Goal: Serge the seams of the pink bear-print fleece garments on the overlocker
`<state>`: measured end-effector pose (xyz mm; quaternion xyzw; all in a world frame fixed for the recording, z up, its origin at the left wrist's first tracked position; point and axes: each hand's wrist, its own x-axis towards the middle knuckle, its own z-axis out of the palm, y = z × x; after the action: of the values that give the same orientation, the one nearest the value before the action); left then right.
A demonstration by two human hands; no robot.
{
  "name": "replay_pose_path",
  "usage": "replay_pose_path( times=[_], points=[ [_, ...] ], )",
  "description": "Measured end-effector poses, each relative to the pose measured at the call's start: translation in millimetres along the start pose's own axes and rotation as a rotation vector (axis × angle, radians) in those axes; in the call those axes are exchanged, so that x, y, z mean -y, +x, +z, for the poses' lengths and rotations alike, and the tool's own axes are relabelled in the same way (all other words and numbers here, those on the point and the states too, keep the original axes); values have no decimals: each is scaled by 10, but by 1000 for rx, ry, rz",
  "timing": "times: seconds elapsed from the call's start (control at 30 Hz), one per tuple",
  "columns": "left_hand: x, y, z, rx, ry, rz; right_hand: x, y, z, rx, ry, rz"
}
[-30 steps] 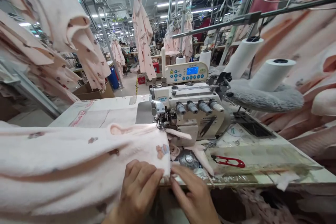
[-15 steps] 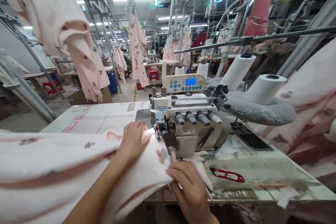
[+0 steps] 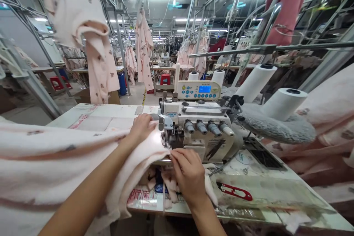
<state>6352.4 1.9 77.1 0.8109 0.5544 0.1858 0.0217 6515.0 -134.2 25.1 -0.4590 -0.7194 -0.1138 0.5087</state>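
Observation:
A pale pink fleece garment [image 3: 55,166] with a small brown print spreads across the lower left and runs up to the presser foot [image 3: 166,137] of a JACK overlock sewing machine [image 3: 204,131]. My left hand [image 3: 142,129] rests on the fabric just left of the foot, fingers curled over it. My right hand [image 3: 188,173] pinches a fold of the fabric edge in front of the machine. The needle area is partly hidden by cloth.
Red thread snips [image 3: 235,191] lie on the table's right side. White thread cones [image 3: 256,83] and a grey fuzzy garment [image 3: 276,127] stand behind the machine. Hanging pink garments [image 3: 143,46] and factory rows fill the background.
Both hands have moved forward to the presser foot, the left one first, and the fabric has gathered towards it. The view has tilted slightly, and more of the table front shows.

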Motion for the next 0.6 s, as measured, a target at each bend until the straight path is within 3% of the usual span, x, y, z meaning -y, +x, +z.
replay_pose_path(
  times=[0.13, 0.27, 0.37, 0.47, 0.6],
  points=[
    [19, 169, 14, -14, 13, -42, 82, -110, -37, -32, -16, 63],
    [55, 369, -24, 7, 9, -117, 219, -265, -14, 14, 21, 21],
    [179, 375, -94, 49, 3, -213, 313, -326, 21, 38, 82, 23],
    [385, 64, -150, 62, 2, -298, 352, -408, 34, 103, 176, 53],
    [525, -759, -219, 56, -8, -348, 341, -503, 54, 180, 300, 171]
  ],
)
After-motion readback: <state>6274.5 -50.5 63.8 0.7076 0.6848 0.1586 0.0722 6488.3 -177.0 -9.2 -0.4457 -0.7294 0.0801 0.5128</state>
